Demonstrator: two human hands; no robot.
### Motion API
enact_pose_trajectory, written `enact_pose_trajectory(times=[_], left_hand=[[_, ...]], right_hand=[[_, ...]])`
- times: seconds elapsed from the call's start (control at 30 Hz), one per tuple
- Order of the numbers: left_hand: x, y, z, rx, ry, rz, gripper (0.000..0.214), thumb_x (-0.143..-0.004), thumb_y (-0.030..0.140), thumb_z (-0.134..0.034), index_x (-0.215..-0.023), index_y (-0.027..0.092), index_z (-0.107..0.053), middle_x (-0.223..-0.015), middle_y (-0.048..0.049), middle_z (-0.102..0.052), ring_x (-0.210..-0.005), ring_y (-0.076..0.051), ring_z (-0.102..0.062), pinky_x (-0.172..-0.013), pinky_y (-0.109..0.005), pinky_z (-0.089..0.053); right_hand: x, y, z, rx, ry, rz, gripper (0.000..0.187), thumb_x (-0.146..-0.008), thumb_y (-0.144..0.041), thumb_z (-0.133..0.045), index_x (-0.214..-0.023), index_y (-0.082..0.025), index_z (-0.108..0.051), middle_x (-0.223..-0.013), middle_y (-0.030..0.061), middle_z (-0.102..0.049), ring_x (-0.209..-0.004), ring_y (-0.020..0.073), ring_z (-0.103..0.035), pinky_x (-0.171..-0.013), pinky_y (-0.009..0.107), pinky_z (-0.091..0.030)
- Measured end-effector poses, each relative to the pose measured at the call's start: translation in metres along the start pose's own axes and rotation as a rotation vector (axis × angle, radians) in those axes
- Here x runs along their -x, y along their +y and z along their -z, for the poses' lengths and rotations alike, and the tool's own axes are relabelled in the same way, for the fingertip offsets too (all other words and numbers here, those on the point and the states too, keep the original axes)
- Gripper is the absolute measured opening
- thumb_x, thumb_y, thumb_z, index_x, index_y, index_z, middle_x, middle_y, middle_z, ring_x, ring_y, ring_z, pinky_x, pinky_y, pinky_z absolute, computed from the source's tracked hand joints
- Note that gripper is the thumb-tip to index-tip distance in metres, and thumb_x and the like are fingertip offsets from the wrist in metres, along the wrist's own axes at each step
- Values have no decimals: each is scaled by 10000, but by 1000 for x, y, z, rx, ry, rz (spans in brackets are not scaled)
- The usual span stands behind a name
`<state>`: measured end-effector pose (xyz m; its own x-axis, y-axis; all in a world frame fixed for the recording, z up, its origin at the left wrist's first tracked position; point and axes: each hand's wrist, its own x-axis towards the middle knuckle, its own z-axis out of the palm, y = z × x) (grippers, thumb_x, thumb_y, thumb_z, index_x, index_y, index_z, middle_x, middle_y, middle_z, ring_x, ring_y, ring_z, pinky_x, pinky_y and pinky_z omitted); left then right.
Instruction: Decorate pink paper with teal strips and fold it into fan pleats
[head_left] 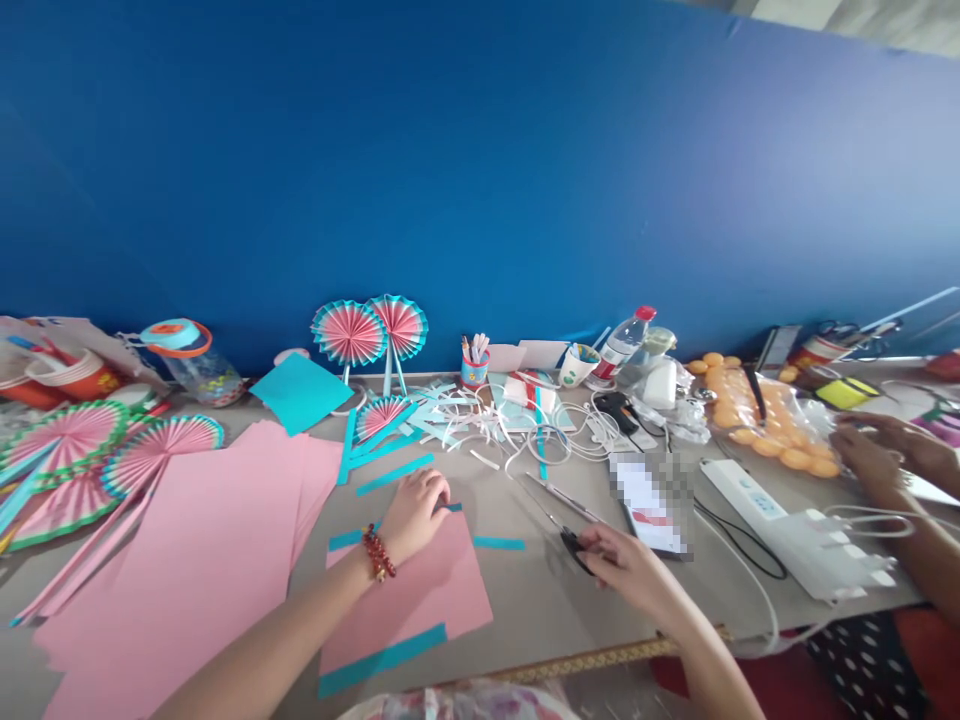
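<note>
My left hand point(417, 512), with a red bead bracelet on the wrist, rests with curled fingers on a pink paper sheet point(420, 600) that has teal strips along its top and bottom edges. My right hand point(624, 566) is closed around the black handles of a pair of scissors point(559, 515) lying on the grey table point(525, 600), blades pointing away to the left. Loose teal strips point(396, 472) lie just beyond the left hand.
A stack of pink paper point(187, 540) and several pink-and-teal paper fans point(112, 450) lie at left; two fans point(371, 332) stand by the blue wall. A phone point(649, 500), power strip point(795, 530), cables, a water bottle point(624, 342) and orange balls point(765, 415) crowd the right. Another person's hands point(892, 450) work at far right.
</note>
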<state>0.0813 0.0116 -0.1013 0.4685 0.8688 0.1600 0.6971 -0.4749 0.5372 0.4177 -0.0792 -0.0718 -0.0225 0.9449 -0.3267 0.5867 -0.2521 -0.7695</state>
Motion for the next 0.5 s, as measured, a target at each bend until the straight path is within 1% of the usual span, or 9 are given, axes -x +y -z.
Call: enact_pose_trajectory(times=[0.03,0.1,0.2,0.27,0.33,0.47,0.5], left_hand=[[-1,0,1,12,-10,4,121,-838,94,-527,-859,212,-536,-909,-21,-636,-918,-208,-593,-865,-373,-448],[-2,0,6,36,-32,10,141,-848,104,-512,-909,218,-566,-868,-8,-654,-868,-188,-616,-849,-344,-461],[-5,-2,16,57,-76,15,183,-866,137,-501,-979,230,-611,-923,3,-670,-819,-151,-640,-780,-278,-480],[-4,-3,22,49,-106,22,158,-894,189,-496,-947,228,-639,-970,0,-659,-770,-134,-636,-722,-259,-478],[-2,-3,26,27,-132,25,144,-902,225,-509,-891,221,-652,-981,-6,-639,-761,-135,-626,-707,-263,-471],[6,-1,25,-23,-182,0,34,-826,183,-627,-803,208,-634,-983,-20,-605,-928,-184,-605,-816,-293,-459],[8,-1,24,-33,-190,-8,46,-811,170,-648,-794,205,-624,-986,-23,-601,-962,-195,-595,-846,-305,-454]], right_hand=[[-1,1,0,-122,-43,-1,283,-771,-484,-628,-851,-220,-565,-706,7,-636,-625,182,-601,-572,276,-432],[-2,0,-4,-323,-98,26,369,-746,-525,-688,-901,-207,-584,-749,27,-649,-647,184,-607,-599,290,-452],[-5,-7,-15,-524,-138,105,489,-743,-567,-725,-1046,-196,-625,-895,73,-677,-694,180,-616,-656,313,-467],[-9,-13,-24,-590,-151,128,553,-735,-602,-733,-1093,-192,-638,-917,83,-676,-682,170,-603,-648,307,-456],[-13,-20,-33,-620,-159,139,568,-713,-623,-748,-1058,-182,-656,-900,81,-669,-687,165,-586,-641,296,-445],[-20,-35,-46,-643,-173,167,467,-713,-573,-776,-935,-186,-637,-858,55,-640,-700,146,-549,-645,274,-434],[-22,-39,-49,-642,-183,173,453,-714,-562,-779,-915,-187,-624,-841,48,-632,-682,138,-537,-628,266,-425]])
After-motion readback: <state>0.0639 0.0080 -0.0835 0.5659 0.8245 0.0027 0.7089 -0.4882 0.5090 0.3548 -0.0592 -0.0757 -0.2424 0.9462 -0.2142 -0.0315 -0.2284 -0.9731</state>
